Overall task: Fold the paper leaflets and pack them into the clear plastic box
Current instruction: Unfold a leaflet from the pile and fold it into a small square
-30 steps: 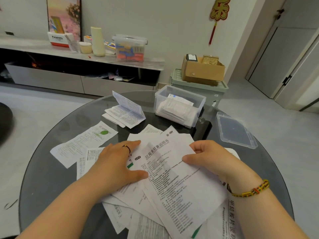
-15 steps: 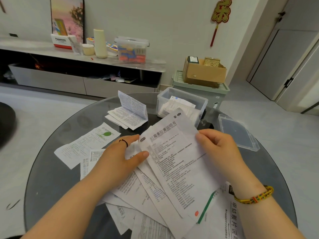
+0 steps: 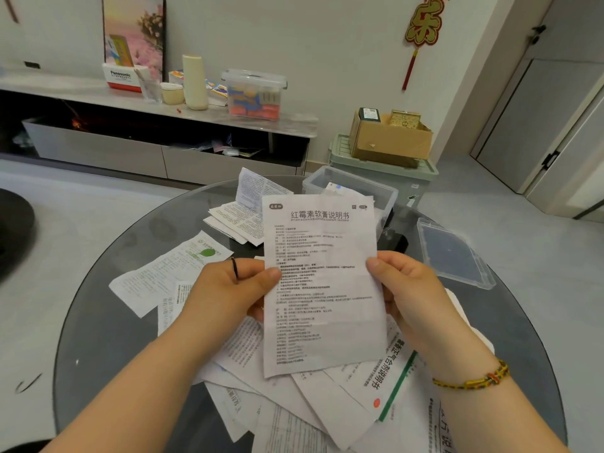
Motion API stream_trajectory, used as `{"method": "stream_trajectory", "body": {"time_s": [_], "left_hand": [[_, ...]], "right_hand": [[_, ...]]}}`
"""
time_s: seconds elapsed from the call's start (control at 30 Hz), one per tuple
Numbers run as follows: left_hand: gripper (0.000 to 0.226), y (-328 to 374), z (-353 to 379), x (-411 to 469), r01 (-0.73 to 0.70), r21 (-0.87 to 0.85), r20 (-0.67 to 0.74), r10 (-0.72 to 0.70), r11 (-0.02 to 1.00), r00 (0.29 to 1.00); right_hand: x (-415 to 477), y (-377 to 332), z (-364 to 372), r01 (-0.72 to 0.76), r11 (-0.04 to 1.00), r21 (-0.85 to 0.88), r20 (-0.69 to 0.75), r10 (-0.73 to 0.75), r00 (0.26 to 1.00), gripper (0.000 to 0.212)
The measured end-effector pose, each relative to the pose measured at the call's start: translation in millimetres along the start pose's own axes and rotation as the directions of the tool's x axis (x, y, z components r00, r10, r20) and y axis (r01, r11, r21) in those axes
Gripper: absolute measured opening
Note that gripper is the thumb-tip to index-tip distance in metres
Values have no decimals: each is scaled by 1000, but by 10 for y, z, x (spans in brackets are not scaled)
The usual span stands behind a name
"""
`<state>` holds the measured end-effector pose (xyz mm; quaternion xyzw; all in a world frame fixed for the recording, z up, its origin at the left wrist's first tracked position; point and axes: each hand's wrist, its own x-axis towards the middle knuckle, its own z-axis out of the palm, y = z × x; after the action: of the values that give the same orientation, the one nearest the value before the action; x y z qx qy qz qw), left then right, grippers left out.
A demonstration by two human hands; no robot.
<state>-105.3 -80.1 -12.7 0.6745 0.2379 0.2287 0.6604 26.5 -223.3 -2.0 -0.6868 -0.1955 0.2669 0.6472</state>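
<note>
Pinching leaflet (image 3: 322, 289) at mid side edges with left hand (image 3: 225, 289) and right hand (image 3: 411, 289) fingers (image 3: 376, 265), held upright over pile (image 3: 310, 400) to square up fold; box (image 3: 390, 193) behind.

The leaflet (image 3: 322, 289) hides half the box (image 3: 387, 199) (contents perhaps papers).

Both hands, left hand (image 3: 225, 289) and right hand (image 3: 410, 289), hold one leaflet (image 3: 322, 282) upright.
</note>
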Motion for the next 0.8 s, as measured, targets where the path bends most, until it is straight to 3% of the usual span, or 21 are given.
{"method": "stream_trajectory", "body": {"time_s": [0.17,0.43,0.63,0.8], "left_hand": [[20,-12,-54,34,39,-105,-27,-42,994,999],[19,-44,-101,86,63,-163,-25,-68,985,997],[35,-38,-127,87,118,-267,79,-101,956,992],[26,-13,-115,78,135,-289,89,-114,948,990]], "right_hand": [[-39,2,-4,-51,989,-138,197,78,977,15],[7,43,-17,-41,997,-67,173,52,984,18],[26,65,-32,-31,999,-28,160,35,986,20],[23,55,-28,-26,1000,-10,156,28,987,24]]}}
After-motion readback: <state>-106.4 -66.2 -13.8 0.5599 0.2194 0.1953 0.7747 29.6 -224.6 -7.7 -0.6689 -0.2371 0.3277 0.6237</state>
